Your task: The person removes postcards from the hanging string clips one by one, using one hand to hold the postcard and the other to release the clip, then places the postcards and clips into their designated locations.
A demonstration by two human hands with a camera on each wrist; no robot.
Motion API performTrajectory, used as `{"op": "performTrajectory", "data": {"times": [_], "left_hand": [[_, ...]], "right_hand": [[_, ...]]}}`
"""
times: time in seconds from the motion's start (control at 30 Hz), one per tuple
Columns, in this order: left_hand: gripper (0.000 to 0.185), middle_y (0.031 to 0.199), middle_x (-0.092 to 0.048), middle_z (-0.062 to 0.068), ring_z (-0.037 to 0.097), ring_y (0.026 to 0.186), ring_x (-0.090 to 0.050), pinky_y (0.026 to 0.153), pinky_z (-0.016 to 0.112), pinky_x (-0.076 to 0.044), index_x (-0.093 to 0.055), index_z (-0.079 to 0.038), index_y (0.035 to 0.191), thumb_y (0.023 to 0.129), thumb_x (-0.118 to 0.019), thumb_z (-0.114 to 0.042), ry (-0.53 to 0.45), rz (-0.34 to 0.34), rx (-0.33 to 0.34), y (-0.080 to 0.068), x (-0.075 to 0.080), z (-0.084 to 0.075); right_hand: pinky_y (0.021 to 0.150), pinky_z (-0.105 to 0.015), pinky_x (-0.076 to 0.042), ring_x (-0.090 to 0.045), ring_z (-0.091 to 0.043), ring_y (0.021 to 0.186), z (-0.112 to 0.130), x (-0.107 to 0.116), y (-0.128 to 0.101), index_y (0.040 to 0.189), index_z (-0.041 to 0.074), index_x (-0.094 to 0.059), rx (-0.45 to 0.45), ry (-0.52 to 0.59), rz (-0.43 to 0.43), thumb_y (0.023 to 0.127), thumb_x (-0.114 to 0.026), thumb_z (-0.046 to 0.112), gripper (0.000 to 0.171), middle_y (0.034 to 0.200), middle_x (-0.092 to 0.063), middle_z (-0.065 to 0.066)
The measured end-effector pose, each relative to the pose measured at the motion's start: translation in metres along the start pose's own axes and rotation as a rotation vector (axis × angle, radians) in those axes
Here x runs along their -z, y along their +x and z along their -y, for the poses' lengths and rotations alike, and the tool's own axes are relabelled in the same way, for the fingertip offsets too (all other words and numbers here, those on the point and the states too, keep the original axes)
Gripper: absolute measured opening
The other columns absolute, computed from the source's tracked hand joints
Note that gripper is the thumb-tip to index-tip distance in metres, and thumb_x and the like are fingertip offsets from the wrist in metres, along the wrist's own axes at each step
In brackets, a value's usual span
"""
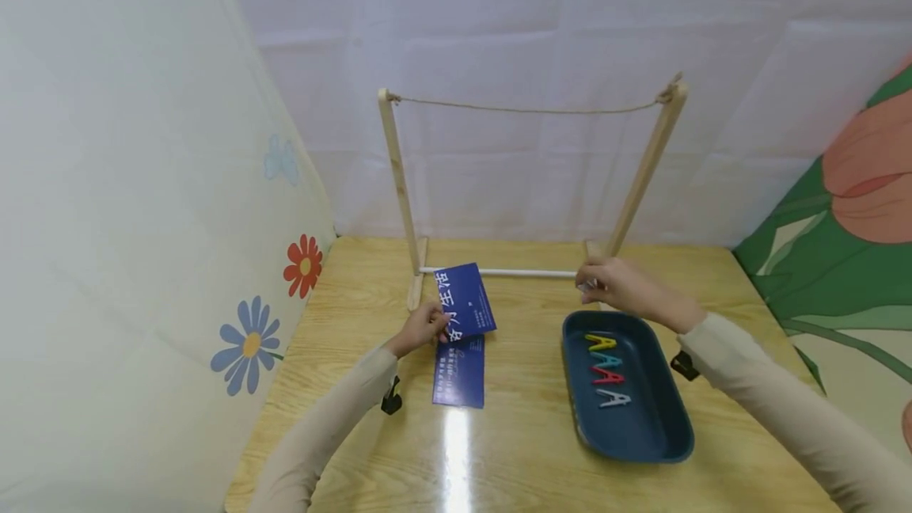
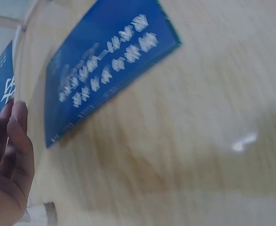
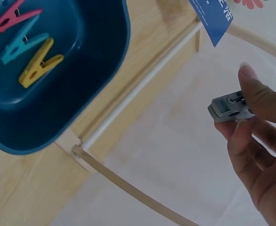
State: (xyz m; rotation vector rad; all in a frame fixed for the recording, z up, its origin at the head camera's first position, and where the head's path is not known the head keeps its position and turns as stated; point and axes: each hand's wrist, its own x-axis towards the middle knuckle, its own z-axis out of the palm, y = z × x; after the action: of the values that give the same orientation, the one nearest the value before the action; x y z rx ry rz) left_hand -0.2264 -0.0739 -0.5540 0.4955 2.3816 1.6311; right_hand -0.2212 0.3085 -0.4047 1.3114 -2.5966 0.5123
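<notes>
My left hand (image 1: 423,328) pinches a blue printed card (image 1: 469,299) by its lower left edge, raised above the table and tilted. Under it, a second blue card (image 1: 459,382) with white writing lies on the table, partly covered in the head view. In the right wrist view, my right hand (image 3: 264,141) grips a grey clothespin (image 3: 228,106) between thumb and fingers, up in the air. Below that hand, a dark blue tray (image 1: 677,426) holds several clothespins, among them a yellow one (image 1: 601,342) and a red one (image 1: 608,375).
Behind the hands stands a wooden frame with a left post (image 1: 399,172), a right post (image 1: 648,153) and a white bottom rod (image 1: 530,272). A twine line (image 1: 527,109) sags slightly between the post tops. A white cloth (image 1: 499,22) hangs behind; painted walls flank the wooden table (image 1: 527,450).
</notes>
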Motion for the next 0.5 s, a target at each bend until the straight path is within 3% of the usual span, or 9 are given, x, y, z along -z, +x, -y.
{"op": "performTrajectory", "data": {"times": [0.13,0.33,0.5], "left_hand": [[0.012,0.075,-0.065,0.014,0.033,0.062,-0.068,0.043,0.026,-0.05,-0.051,0.007,0.093,0.102,-0.052,-0.001,-0.041,0.054,0.052,-0.009,0.005,0.007],[0.012,0.076,-0.065,0.011,0.02,0.057,-0.067,0.044,0.026,-0.053,-0.054,0.006,0.096,0.102,-0.053,-0.003,-0.075,0.111,0.131,-0.014,0.008,0.01],[0.012,0.076,-0.067,0.012,0.014,0.055,-0.063,0.045,0.026,-0.054,-0.054,0.007,0.097,0.102,-0.053,-0.005,-0.077,0.175,0.153,-0.016,0.006,0.01]], "right_hand": [[0.055,-0.028,-0.053,-0.062,-0.011,0.069,-0.002,-0.011,-0.003,0.087,0.011,-0.069,0.016,0.007,0.0,0.073,-0.087,0.008,0.023,0.085,-0.065,0.0],[0.049,-0.023,-0.044,-0.051,-0.003,0.061,-0.003,-0.026,-0.011,0.082,0.01,-0.067,0.047,0.025,0.015,0.068,-0.09,0.011,0.027,0.076,-0.063,0.003],[0.049,-0.022,-0.044,-0.05,-0.004,0.062,-0.002,-0.037,-0.02,0.078,0.01,-0.066,0.043,0.071,0.095,0.068,-0.089,0.008,0.025,0.073,-0.06,0.004]]}}
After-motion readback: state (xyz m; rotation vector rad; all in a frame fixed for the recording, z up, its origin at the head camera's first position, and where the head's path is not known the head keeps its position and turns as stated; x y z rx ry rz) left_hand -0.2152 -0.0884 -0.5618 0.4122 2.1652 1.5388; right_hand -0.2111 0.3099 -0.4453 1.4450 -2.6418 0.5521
